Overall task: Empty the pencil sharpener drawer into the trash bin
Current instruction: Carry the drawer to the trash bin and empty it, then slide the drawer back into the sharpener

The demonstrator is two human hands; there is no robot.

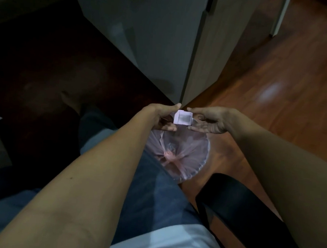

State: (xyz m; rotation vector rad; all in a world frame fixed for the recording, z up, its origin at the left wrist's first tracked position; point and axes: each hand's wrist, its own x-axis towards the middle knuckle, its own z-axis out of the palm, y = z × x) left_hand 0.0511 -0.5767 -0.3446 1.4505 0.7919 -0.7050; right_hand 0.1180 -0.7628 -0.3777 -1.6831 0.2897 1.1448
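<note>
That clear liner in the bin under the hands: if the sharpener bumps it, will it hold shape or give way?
The liner is thin, wrinkled film, so it probably gives way and crumples. It looks very light, likely shifting at a brush. The pale sharpener, held between left hand and right hand, seems rigid by contrast.

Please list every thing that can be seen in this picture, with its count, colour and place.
pencil sharpener: one, pale pink-white, held between both hands above the bin
trash bin: one, lined with clear pinkish bag, on floor below the hands
cabinet: one, grey-white, standing behind the bin
floor: one, reddish-brown wood, right side bright, left side dark
black object: one, lower right, unclear what it is
left hand: grips the sharpener's left side
right hand: at its right side
</note>
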